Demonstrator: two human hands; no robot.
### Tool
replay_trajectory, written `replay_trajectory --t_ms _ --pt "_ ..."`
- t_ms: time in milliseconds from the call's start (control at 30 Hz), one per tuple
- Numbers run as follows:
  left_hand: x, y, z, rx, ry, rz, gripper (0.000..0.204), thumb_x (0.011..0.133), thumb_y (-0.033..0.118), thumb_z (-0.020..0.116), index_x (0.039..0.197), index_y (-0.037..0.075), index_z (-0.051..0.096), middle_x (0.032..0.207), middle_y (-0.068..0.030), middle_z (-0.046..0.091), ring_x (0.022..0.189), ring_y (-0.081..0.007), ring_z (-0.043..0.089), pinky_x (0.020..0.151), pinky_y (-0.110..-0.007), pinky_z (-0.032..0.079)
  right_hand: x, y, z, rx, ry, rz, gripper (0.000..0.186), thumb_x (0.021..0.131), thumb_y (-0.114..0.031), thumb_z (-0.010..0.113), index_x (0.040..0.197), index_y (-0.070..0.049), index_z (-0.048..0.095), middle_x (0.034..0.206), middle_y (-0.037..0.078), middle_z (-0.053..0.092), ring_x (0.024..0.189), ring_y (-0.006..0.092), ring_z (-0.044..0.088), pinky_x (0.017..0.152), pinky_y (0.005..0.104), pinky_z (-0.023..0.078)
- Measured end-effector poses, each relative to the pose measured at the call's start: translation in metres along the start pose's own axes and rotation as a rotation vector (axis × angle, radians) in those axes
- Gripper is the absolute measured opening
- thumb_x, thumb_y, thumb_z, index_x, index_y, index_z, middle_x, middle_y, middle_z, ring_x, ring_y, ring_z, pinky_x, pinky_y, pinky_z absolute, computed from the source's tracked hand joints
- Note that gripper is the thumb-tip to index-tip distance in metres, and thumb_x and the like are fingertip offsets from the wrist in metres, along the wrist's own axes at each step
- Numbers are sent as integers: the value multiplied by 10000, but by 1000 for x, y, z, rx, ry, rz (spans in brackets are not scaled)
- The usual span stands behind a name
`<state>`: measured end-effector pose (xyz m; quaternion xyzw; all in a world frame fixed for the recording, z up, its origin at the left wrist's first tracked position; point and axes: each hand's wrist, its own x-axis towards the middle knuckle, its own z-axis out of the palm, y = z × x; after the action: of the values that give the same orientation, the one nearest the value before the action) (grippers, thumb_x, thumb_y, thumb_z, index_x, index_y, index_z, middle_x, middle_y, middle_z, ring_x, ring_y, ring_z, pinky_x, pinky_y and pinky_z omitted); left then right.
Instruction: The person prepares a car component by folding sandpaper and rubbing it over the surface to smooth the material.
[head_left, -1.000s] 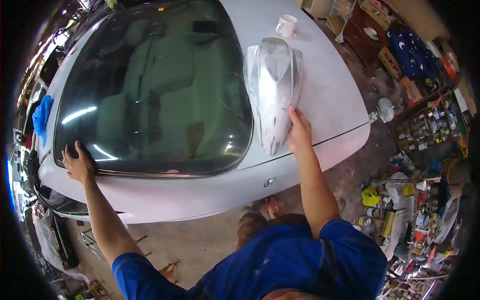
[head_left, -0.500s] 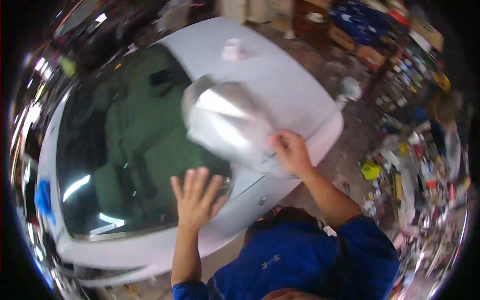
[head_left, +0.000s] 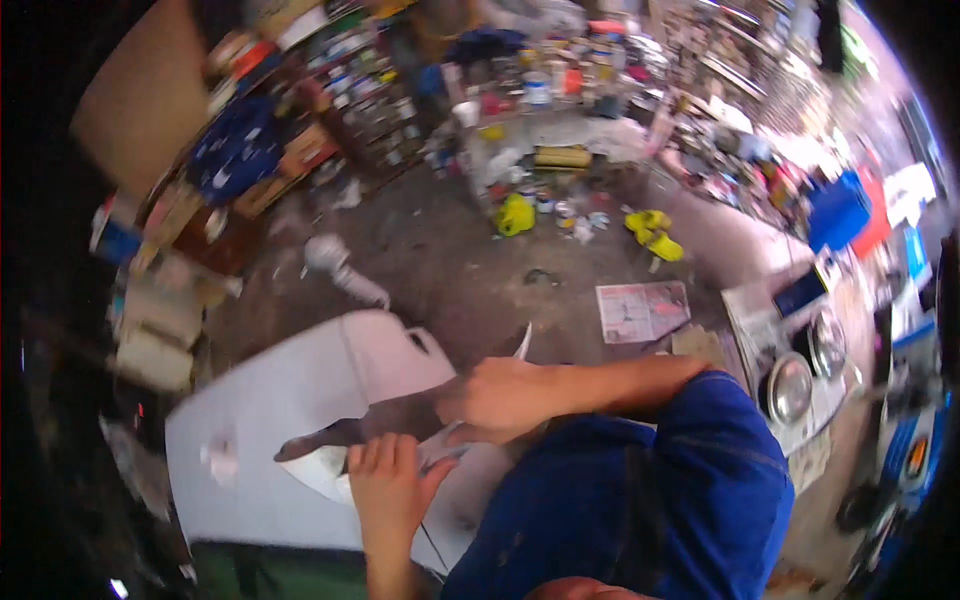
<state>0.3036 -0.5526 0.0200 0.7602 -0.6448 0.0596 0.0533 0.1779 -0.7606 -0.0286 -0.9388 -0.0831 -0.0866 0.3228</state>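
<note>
I stand at the rear of a car with a whitish grey trunk lid (head_left: 235,400); part of its dark rear window (head_left: 300,572) shows at the lower edge. Low over the lid is a thin, bent sheet (head_left: 400,418), brownish grey on one face and white along its near edge. My left hand (head_left: 388,485) is closed on the near edge, fingers curled over it. At the other end, my right hand (head_left: 505,400) is closed on the sheet, its fingertips partly hidden. A small pale crumpled thing (head_left: 220,457) rests on the lid.
A white, hose-like object (head_left: 345,270) lies on the floor beyond the car. Yellow-green things (head_left: 515,215) and a printed paper sheet (head_left: 642,312) are farther right. Cluttered shelves (head_left: 360,90) line the back. Round metal dishes (head_left: 790,388) stand on a paper-covered surface at right.
My view has swung right, away from the rear window. My left hand, spread open over the glass before, now grips the sheet. The right hand still has hold of it.
</note>
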Motion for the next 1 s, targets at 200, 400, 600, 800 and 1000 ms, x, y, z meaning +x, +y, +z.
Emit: replay_trajectory --t_ms 200,400,600,800,1000 --pt "115 40 92 -118 -11 194 465 746 405 861 834 61 562 844 -125 611 831 -364 625 716 -481 478 -74 70 -31 -116 -95 443 309 843 -269 736 999 -4 701 1046 205 719 987 388 715 800 503 583" --pt "225 88 154 -230 -59 460 356 780 267 836 841 52 558 861 -125 600 837 -363 617 711 -487 487 -155 146 -33 -216 196 708 302 792 -273 759 975 -33 746 1061 174 723 1028 370 707 849 471 586" --pt "303 135 161 -178 -112 771 237 750 137 779 855 75 576 876 -100 592 877 -324 614 759 -437 497 -208 156 -39 -217 490 903 290 794 -295 756 978 -71 744 1038 138 699 1012 341 689 862 480 559" --pt "355 144 177 -561 -271 811 278 772 176 814 843 47 578 832 -129 607 791 -360 616 680 -441 468 -219 124 -67 -454 1089 846 318 805 -220 777 1077 -81 692 1147 116 619 1114 348 596 958 481 479" --pt "389 150 208 -1315 -531 403 464 955 407 753 904 -36 624 875 -43 639 782 -153 588 714 -333 487 -246 131 -37 -489 1780 1054 401 932 -317 728 1230 -61 652 1220 148 609 1145 291 582 995 419 457"
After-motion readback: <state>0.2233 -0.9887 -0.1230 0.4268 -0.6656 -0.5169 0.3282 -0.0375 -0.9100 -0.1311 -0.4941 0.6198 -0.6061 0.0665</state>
